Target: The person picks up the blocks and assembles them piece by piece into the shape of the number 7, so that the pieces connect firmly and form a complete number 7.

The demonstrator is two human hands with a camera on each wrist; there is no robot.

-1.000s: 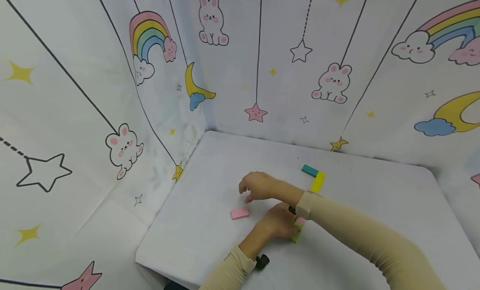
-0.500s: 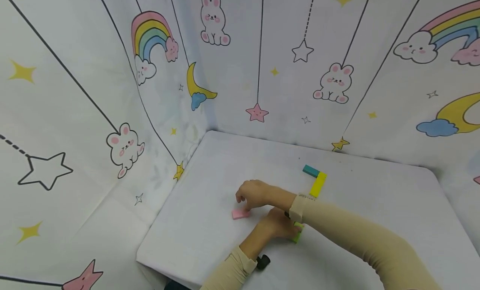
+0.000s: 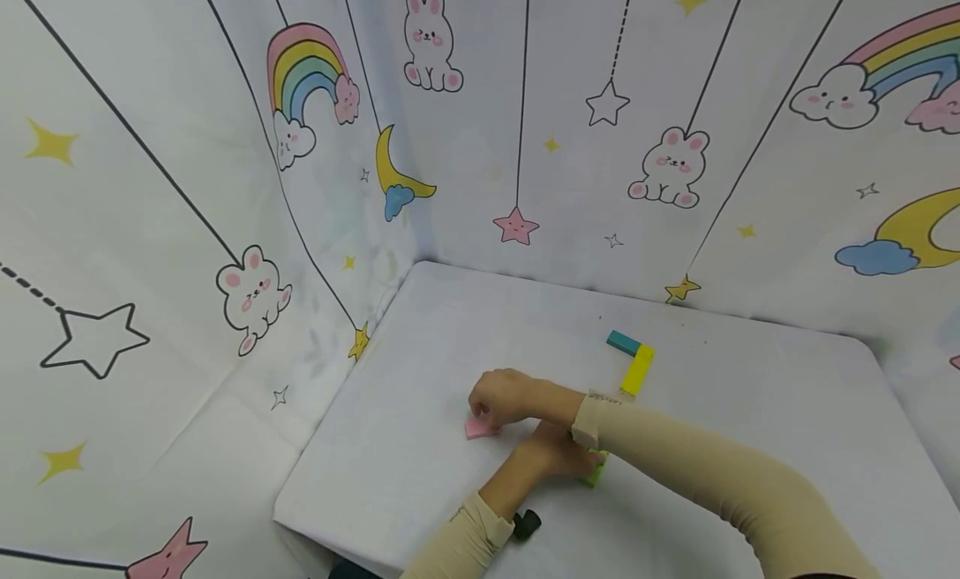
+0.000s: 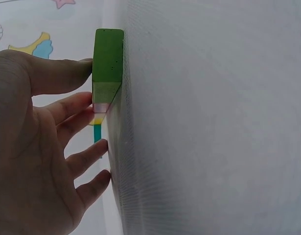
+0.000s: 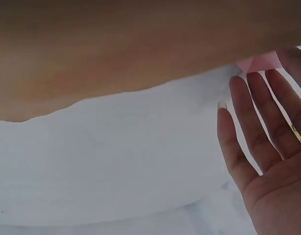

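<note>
My right hand (image 3: 504,396) bends over a loose pink block (image 3: 477,429) on the table, covering part of it. In the right wrist view its thumb and fingertips meet at the pink block (image 5: 264,62). My left hand (image 3: 555,452) lies at the near end of a row of blocks, under the right forearm. Its thumb rests against a green block (image 4: 108,56), with the fingers extended alongside. Beyond the green one, another pink block (image 4: 100,107) shows in the left wrist view. A yellow block (image 3: 638,370) and a teal block (image 3: 623,343), set at an angle, form the far end.
A white cloth covers the table (image 3: 735,412). Printed white curtains (image 3: 480,146) stand along its back and left sides. My right forearm (image 3: 690,446) crosses above the left hand and hides the middle of the row. A black wrist camera (image 3: 527,525) sits at the left cuff.
My right hand has come down and slightly left onto the loose pink block, and its fingers have closed in on it. The left hand has stayed at the green block.
</note>
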